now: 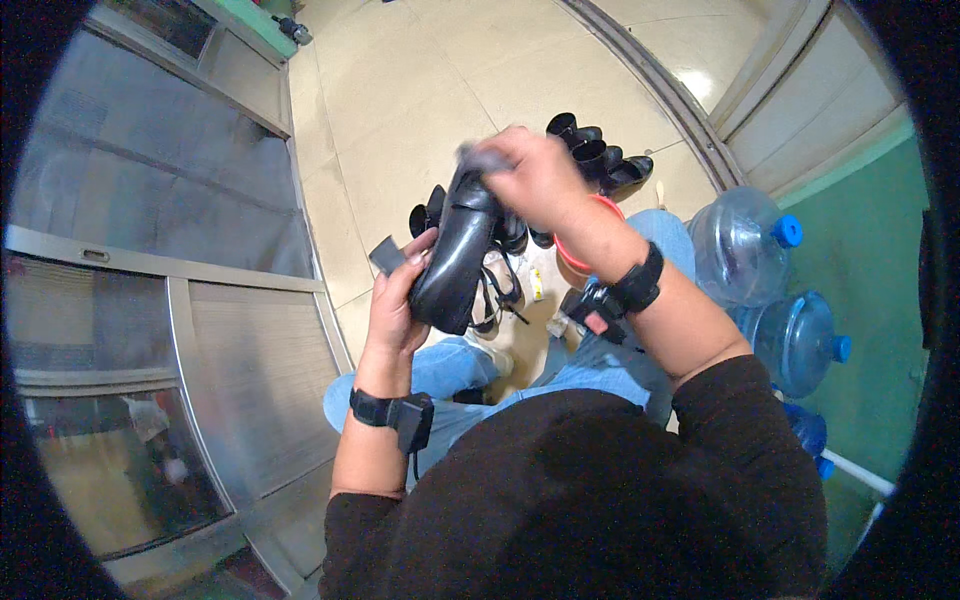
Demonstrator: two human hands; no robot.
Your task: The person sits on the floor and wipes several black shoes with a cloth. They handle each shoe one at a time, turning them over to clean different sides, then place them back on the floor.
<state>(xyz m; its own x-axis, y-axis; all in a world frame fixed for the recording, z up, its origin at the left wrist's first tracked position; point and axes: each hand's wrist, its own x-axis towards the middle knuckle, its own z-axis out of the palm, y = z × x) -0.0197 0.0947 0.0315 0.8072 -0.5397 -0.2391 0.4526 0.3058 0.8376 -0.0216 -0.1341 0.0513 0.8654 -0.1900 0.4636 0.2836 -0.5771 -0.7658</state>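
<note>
A black leather shoe [459, 255] is held up in front of me, with its rounded heel end towards my body. My left hand [399, 300] grips its lower left side. A small flat dark grey piece [386, 256] shows beside the fingers of that hand. At the shoe's far end is my right hand [529, 174], blurred, its fingers closed around a dark item [480, 160] that may be a cloth or part of the shoe; I cannot tell which.
More black shoes [592, 154] stand on the tiled floor beyond, others [427, 214] to the left. A red basin [566, 259] is under my right forearm, near a small yellow-and-white tube [536, 283]. Large blue water bottles [739, 244] stand at the right, a glazed sliding door [247, 274] at the left.
</note>
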